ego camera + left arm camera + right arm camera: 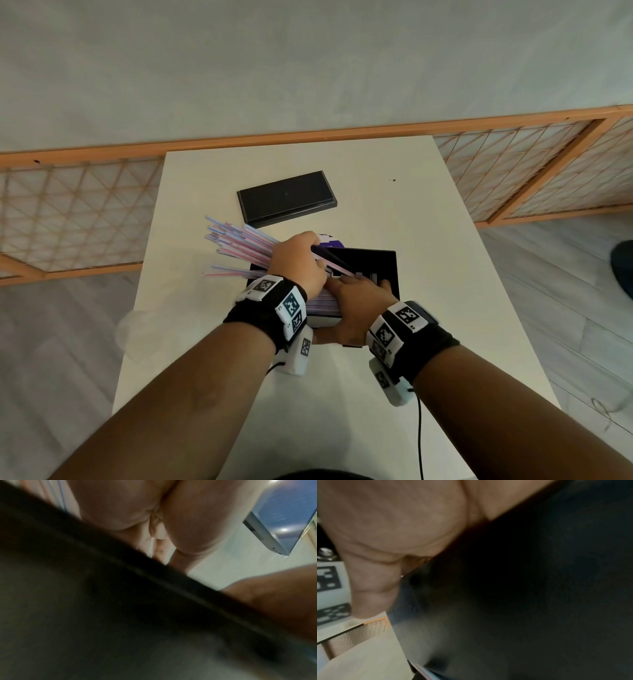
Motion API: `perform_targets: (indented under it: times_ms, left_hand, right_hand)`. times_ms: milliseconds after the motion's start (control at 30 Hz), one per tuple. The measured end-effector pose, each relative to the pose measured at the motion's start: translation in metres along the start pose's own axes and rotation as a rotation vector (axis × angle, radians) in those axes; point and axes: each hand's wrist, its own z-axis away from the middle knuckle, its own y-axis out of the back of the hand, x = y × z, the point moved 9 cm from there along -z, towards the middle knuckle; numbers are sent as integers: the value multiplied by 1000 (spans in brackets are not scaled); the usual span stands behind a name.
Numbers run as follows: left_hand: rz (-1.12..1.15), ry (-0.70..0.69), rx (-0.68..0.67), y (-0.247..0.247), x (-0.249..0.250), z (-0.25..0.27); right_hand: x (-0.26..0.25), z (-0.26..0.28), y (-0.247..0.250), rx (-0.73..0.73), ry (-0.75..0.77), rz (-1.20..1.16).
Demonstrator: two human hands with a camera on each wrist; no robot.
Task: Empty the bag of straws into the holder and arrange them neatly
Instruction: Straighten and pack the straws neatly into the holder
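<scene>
1. Fingers of the left hand (297,263) curl round a bundle of thin pink-and-blue striped straws (239,245), which fan toward the upper left of the frame.
2. Straight fingers of the right hand (352,308) press flat on more straws lying inside the black rectangular holder (387,267) at centre.
3. Its glossy flat lid (286,198) lies apart, higher up on the smooth white table (428,240).

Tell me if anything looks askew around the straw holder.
Yes. The straws gripped by the left hand fan out unevenly to the left, past the black holder, with a few splayed lower than the rest. The right hand rests on the holder's near side.
</scene>
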Motion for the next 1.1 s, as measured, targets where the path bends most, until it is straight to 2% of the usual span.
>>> perform_targets:
  times_ms: [267, 433, 500, 633, 800, 967, 1100]
  left_hand:
    - [63, -99, 146, 34, 3, 7]
    - [140, -142, 290, 72, -11, 42]
    - [188, -119, 318, 79, -25, 54]
    - [417, -5, 263, 72, -58, 61]
    - [416, 62, 170, 55, -79, 62]
    - [424, 90, 75, 50, -91, 64]
    - [488, 117, 66, 64, -105, 69]
  right_hand:
    - [5, 1, 8, 83, -21, -174]
    - [11, 5, 18, 206, -1, -318]
    - [12, 4, 19, 220, 9, -368]
    - [8, 0, 18, 183, -19, -226]
    - [5, -1, 14, 151, -79, 46]
    - [0, -11, -3, 61, -11, -12]
    - [0, -5, -1, 90, -2, 62]
